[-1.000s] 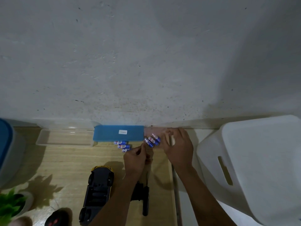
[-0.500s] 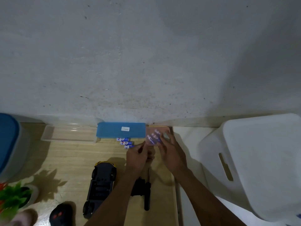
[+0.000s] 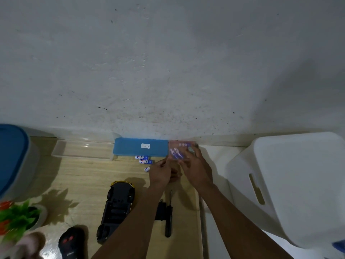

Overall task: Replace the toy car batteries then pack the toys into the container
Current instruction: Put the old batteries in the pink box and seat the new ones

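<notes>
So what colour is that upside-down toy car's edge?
Yellow, on the black upside-down toy car, in the head view.

Battery pack (image 3: 178, 153) lifted (blurred) — 3rd loose battery (image 3: 147, 169) uncovered.

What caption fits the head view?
Both hands handle a battery pack beside the overturned toy car.

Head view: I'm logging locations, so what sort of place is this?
Probably a home room: a pale wood-look tabletop against a scuffed white plaster wall, with a small potted green plant and a white plastic storage bin.
</notes>
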Available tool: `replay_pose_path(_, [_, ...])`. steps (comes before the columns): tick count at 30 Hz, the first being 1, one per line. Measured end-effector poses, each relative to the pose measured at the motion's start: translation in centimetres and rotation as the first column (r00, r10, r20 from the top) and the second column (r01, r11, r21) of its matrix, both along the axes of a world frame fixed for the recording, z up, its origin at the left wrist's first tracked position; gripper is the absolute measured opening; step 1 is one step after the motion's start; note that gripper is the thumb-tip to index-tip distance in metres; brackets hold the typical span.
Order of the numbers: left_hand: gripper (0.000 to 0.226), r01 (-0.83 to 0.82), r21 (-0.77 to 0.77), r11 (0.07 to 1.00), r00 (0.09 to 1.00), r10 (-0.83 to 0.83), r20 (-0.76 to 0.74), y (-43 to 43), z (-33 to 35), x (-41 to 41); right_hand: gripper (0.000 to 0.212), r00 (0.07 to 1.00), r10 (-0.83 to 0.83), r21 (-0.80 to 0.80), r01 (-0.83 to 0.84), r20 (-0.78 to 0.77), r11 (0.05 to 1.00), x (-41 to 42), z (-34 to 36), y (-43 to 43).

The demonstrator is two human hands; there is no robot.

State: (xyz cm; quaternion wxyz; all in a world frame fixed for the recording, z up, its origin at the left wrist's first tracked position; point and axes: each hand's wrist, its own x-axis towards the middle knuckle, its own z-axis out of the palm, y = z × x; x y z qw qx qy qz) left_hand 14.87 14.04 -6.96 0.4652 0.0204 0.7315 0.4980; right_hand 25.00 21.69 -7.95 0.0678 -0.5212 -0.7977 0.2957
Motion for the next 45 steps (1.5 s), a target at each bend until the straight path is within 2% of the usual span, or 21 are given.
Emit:
replay_pose_path(4, [0.030,0.024,-0.025,0.999,1.000,-0.024,-0.007,0.1,1.6,-0.7,0.053,0.999,0.052,0.033,-0.052,0.018,0.998,0.1,1.4,0.1])
replay_pose_path(7, [0.030,0.059,0.029,0.998,0.998,-0.059,-0.002,-1.0,3.9,-2.2,0.041,0.996,0.090,0.220,-0.087,-0.003,0.972,0.3,2.6,-0.4])
replay_pose_path(9, [0.031,0.149,0.067,0.987,0.975,-0.136,-0.176,-2.6,5.1,-3.9,0.041,0.990,0.144,0.328,-0.138,0.004,0.934,-0.1,3.0,-1.3])
replay_pose_path(11, [0.032,0.212,0.022,0.977,0.859,-0.176,-0.481,-4.8,5.9,-5.9,0.032,0.967,0.252,0.363,-0.243,0.024,0.899,-0.8,2.7,-2.6])
replay_pose_path(12, [0.034,0.204,-0.021,0.979,0.789,-0.177,-0.588,-6.1,6.1,-7.0,0.026,0.945,0.322,0.371,-0.321,0.060,0.871,-1.3,2.7,-3.4])
replay_pose_path(13, [0.038,0.189,-0.069,0.980,0.751,-0.189,-0.633,-7.4,6.2,-8.0,0.025,0.917,0.387,0.371,-0.395,0.100,0.840,-2.0,2.6,-4.2])
replay_pose_path(14, [0.046,0.180,-0.128,0.975,0.745,-0.220,-0.629,-8.6,6.2,-8.8,0.027,0.885,0.443,0.359,-0.463,0.140,0.811,-2.7,2.5,-4.9])
replay_pose_path(16, [0.067,0.220,-0.318,0.922,0.769,-0.365,-0.525,-10.9,6.0,-10.1,0.034,0.824,0.525,0.295,-0.567,0.213,0.769,-4.0,2.3,-6.1])
replay_pose_path(19, [0.080,0.365,-0.534,0.763,0.765,-0.573,-0.295,-14.2,5.6,-10.2,0.040,0.744,0.573,0.200,-0.654,0.345,0.729,-5.8,1.9,-6.9])
replay_pose_path(21, [0.065,0.421,-0.524,0.741,0.774,-0.594,-0.218,-15.6,4.8,-9.6,0.039,0.707,0.558,0.231,-0.686,0.435,0.690,-6.5,1.7,-6.9])
replay_pose_path(23, [0.043,0.408,-0.430,0.805,0.821,-0.530,-0.213,-16.6,3.9,-8.8,0.034,0.678,0.530,0.242,-0.703,0.509,0.669,-7.2,1.7,-6.8])
replay_pose_path(26, [0.043,0.350,-0.340,0.873,0.871,-0.437,-0.224,-17.3,3.0,-8.1,0.032,0.661,0.503,0.217,-0.701,0.557,0.680,-7.7,1.6,-6.6])
replay_pose_path(28, [0.051,0.320,-0.302,0.898,0.886,-0.396,-0.240,-17.5,2.6,-7.8,0.033,0.743,0.495,0.219,-0.629,0.451,0.746,-7.5,1.8,-6.9])
replay_pose_path(30, [0.051,0.290,-0.255,0.922,0.899,-0.354,-0.257,-17.8,2.5,-7.7,0.034,0.900,0.401,0.160,-0.427,0.173,0.890,-7.0,2.7,-8.0])
replay_pose_path(32, [0.048,0.248,-0.175,0.953,0.923,-0.287,-0.257,-18.2,3.0,-7.7,0.032,0.975,0.177,-0.026,-0.182,-0.133,0.983,-6.4,4.5,-9.5])
replay_pose_path(35, [0.049,0.109,-0.049,0.993,0.985,-0.114,-0.127,-18.6,4.7,-8.2,0.020,0.896,-0.174,-0.263,0.067,-0.409,0.962,-5.7,8.2,-12.1])
replay_pose_path(38, [0.050,-0.117,0.116,0.986,0.982,0.098,0.161,-18.7,7.2,-9.1,0.014,0.731,-0.398,-0.473,0.116,-0.555,0.873,-5.5,12.8,-15.0])
replay_pose_path(41, [0.049,-0.256,0.284,0.924,0.873,0.096,0.477,-18.6,10.4,-9.4,0.014,0.687,-0.371,-0.491,0.024,-0.625,0.871,-6.2,16.6,-17.2])
replay_pose_path(43, [0.050,-0.311,0.382,0.870,0.821,0.044,0.569,-18.2,11.9,-9.1,0.016,0.676,-0.313,-0.424,0.000,-0.667,0.906,-7.1,18.3,-18.1])
replay_pose_path(45, [0.052,-0.324,0.447,0.834,0.814,0.005,0.580,-17.8,13.2,-8.7,0.015,0.687,-0.253,-0.330,0.021,-0.681,0.944,-7.9,19.3,-18.6])
